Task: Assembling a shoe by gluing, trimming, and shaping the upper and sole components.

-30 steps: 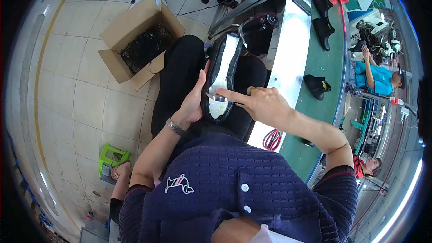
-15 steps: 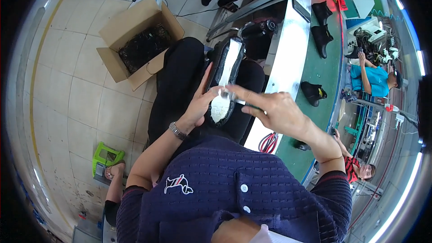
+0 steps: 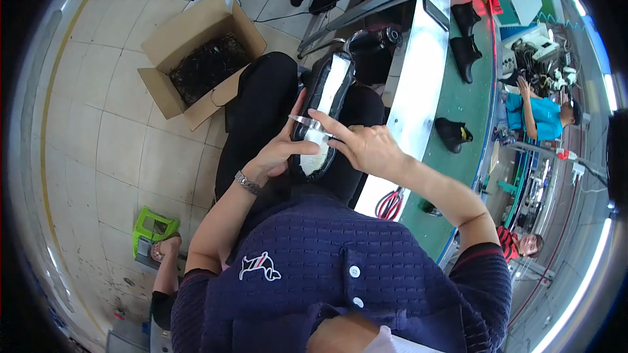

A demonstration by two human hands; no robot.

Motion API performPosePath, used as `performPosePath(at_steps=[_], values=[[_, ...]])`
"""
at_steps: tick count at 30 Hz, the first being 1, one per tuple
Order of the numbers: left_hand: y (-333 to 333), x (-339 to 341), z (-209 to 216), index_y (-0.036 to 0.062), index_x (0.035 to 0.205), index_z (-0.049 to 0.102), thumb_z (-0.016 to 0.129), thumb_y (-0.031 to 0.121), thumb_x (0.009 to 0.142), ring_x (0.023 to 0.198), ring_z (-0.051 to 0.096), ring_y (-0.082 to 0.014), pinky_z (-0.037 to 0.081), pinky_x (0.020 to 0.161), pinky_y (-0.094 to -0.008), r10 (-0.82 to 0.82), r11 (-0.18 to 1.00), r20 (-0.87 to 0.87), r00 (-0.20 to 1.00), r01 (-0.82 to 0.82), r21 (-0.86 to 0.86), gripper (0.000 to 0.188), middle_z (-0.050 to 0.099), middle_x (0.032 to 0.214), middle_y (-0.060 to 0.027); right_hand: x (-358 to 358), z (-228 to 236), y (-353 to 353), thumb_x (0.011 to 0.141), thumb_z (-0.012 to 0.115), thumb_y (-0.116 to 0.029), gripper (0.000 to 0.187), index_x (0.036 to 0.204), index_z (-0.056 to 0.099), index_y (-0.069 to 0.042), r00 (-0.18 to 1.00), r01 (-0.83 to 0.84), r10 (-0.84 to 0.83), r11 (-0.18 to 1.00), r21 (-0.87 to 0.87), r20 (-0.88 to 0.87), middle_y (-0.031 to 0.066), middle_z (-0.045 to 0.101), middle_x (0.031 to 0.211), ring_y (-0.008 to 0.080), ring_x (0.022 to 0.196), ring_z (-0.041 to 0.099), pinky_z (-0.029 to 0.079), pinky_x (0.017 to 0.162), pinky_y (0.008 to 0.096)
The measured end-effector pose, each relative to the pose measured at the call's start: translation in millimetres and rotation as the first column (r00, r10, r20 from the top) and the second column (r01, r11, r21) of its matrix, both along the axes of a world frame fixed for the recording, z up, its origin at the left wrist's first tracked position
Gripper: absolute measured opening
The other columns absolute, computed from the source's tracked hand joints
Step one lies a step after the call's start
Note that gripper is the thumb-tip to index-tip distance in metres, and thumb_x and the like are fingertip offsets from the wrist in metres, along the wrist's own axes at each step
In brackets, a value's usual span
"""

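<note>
A black shoe [image 3: 336, 70] lies bottom up across my lap, with a long white strip down the middle of its underside. My left hand [image 3: 278, 154] holds it from the left near its lower end, the thumb laid over the white area. In my right hand [image 3: 376, 150] is a knife [image 3: 305, 121] with a thin, shiny blade. The blade crosses the shoe's underside, and my right index finger stretches along it. Most of the knife's handle is hidden by my fingers.
An open cardboard box [image 3: 154, 95] with black scraps stands at the left. On the right, a green conveyor belt [image 3: 458, 163] carries several black boots [image 3: 453, 134] beside a white ledge [image 3: 418, 59]. A green stool [image 3: 147, 225] is lower left. Co-workers sit beyond the belt.
My right hand has moved left, and the knife blade now lies across the shoe. My left thumb has come down onto the white underside.
</note>
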State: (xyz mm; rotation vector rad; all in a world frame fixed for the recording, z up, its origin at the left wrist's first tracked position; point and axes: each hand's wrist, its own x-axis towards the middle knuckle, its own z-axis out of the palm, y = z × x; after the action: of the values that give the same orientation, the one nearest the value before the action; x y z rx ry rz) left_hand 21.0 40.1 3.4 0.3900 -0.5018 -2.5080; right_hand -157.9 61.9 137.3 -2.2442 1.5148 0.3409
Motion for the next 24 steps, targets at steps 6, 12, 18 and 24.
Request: performPosePath(at_steps=[6, 12, 18, 24], values=[[16, 2, -4, 0.0276, 0.154, 0.008, 0.043, 0.028, 0.102, 0.140, 0.028, -0.0207, 0.030, 0.111, -0.0370, 0.011, 0.958, -0.094, 0.996, 0.016, 0.286, 0.062, 0.021, 0.155, -0.0083, -11, 4, 1, 0.098, 0.051, -0.029, 0.065, 0.152, 0.013, -0.025, 0.989, 0.145, -0.146, 0.987, 0.067, 0.020, 0.0105, 0.059, 0.055, 0.0242, 0.046, 0.061, 0.053, 0.047, 0.0369], [29, -12, 3, 0.0199, 0.154, 0.009, 0.048, 0.020, 0.100, 0.135, 0.033, -0.0200, 0.033, 0.108, -0.0337, 0.229, 0.969, 0.262, 0.938, -0.193, -0.156, 0.067, 0.025, 0.152, -0.0126, 9, 33, 3, 0.093, 0.059, -0.024, 0.064, 0.149, 0.028, -0.021, 0.986, 0.133, -0.133, 0.991, 0.007, 0.103, 0.0120, 0.061, 0.061, 0.0268, 0.049, 0.062, 0.048, 0.045, 0.0358], [31, 4, -12, 0.0158, 0.151, 0.014, 0.078, 0.005, 0.077, 0.120, 0.047, -0.0174, 0.042, 0.100, -0.0326, 0.061, 0.970, 0.277, 0.959, 0.008, -0.243, 0.099, 0.041, 0.139, -0.0099, 7, -1, 14, 0.086, 0.058, -0.008, 0.082, 0.153, 0.014, -0.026, 0.989, -0.102, 0.110, 0.992, 0.079, -0.100, 0.0111, 0.060, 0.066, 0.0187, 0.048, 0.058, 0.049, 0.041, 0.0292], [39, 9, 2, 0.0037, 0.114, 0.057, 0.078, 0.013, 0.078, 0.095, 0.060, -0.0122, 0.050, 0.085, -0.0270, -0.087, 0.977, 0.436, 0.896, 0.161, -0.137, 0.043, 0.063, 0.105, -0.0050, 23, 9, 40, 0.093, 0.047, -0.011, 0.073, 0.153, 0.011, -0.030, 0.914, -0.282, 0.362, 0.891, -0.357, 0.181, 0.0101, 0.058, 0.063, 0.0144, 0.046, 0.058, 0.043, 0.035, 0.0245]])
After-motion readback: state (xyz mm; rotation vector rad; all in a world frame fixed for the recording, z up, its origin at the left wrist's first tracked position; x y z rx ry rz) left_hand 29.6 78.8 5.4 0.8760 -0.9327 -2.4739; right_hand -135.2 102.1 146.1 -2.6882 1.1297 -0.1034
